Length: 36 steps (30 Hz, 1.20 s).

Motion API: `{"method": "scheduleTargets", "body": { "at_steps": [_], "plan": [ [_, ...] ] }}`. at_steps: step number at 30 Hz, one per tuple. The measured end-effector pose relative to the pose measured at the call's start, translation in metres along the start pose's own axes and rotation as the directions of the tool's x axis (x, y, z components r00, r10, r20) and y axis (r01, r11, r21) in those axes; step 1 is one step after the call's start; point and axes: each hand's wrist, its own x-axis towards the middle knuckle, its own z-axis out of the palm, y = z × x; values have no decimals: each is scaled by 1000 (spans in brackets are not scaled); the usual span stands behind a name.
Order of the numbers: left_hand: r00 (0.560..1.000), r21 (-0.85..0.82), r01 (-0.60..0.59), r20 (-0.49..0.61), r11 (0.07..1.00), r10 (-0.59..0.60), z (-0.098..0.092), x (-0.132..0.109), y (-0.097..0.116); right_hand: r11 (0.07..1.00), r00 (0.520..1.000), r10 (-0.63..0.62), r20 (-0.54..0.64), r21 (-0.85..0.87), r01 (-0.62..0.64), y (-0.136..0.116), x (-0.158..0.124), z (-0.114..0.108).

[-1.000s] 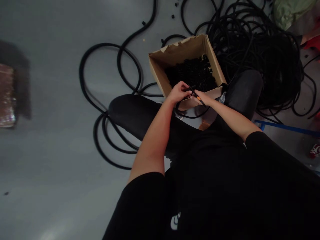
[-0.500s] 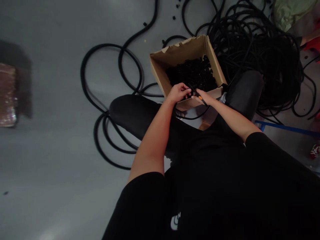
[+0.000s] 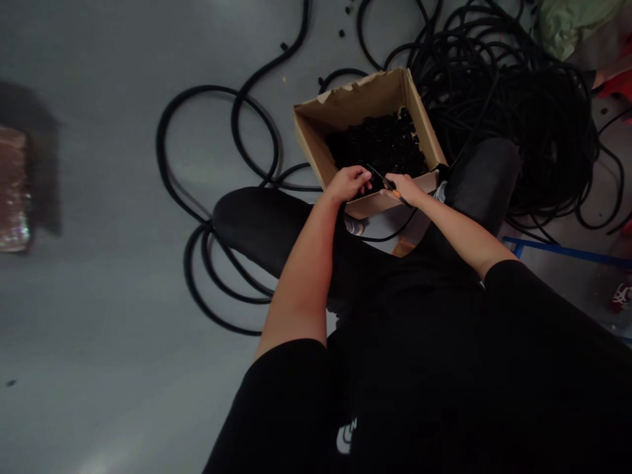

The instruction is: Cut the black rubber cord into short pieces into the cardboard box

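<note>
Over the near side of a cardboard box, my left hand is closed, thumb and fingertips pinched together. A thin black hose curves below the box and runs up toward this hand; the part in the fingers is too dark to see clearly. Just to the right, my right hand grips scissors with orange on the handle, their dark blades pointing up and left toward the left fingertips. Many short black pieces fill the bottom of the box.
A large tangle of black hose lies on the floor at the right. Looser hose loops spread to the left. My knees flank the box. A blue metal bar, a pale green bag and a shiny wrapped package are around.
My left hand has moved slightly left, and the gap between its fingertips and the scissors has widened. The scissor blades show more clearly apart. The view has shifted a little.
</note>
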Motion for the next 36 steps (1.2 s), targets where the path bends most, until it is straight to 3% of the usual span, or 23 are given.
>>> {"method": "scheduleTargets", "body": {
  "at_steps": [9, 15, 21, 31, 36],
  "plan": [
    [1000, -21, 10, -24, 1000, -10, 0, 4, -7, 999, 999, -23, 38, 40, 22, 1, 1, 0],
    [993, -9, 8, 115, 1000, -7, 0, -1, -7, 991, 993, -66, 94, 121, 54, 9, 7, 4],
    [999, -18, 36, -5, 999, -36, 4, 8, -17, 998, 1000, 1, 19, 61, -3, 6, 8, -1],
    [999, -76, 38, -36, 996, -40, 6, 8, -19, 995, 998, 38, -40, -90, -42, 6, 10, -2],
    [993, -33, 80, -85, 996, -82, 5, 10, -20, 997, 999, 33, -40, -65, -35, 10, 10, -2]
  ]
}}
